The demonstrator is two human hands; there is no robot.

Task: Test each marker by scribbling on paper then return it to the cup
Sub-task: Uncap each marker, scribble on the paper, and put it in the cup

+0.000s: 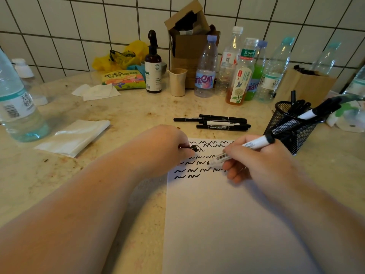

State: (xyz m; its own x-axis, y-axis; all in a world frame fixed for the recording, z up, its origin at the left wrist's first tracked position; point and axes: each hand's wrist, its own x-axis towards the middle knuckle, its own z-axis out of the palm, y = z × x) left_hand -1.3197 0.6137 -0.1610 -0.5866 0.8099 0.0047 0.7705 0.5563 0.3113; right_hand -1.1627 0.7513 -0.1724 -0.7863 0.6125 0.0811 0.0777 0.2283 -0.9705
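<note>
Bottle (18, 101) of clear plastic stands at the left edge of the surface (122, 115), with a folded white cloth (75, 136) just beside it toward the middle. Next comes the left hand (167, 147), resting at the paper's top left corner, its grip curled round a small black cap (194, 148). The paper (227, 214) lies along the near edge of the surface; rows of black squiggles (197, 167) fill its upper part, and the last row holds only two marks, the rest of the sheet being bare. Beyond the sheet, toward the middle of the surface, a few loose markers (219, 122) lie side by side. The right hand (256, 159) has its grip clamped on an uncapped white marker (239, 151), tip down at the paper among the squiggles. At the right edge stands the black mesh cup (290, 125), holding several markers already.

By this reckoning the job is well along: many scribbles are made and the cup is part filled. What seems left is the marker in hand, to be capped and returned, and the loose ones beyond the paper, if they are untested.
</note>
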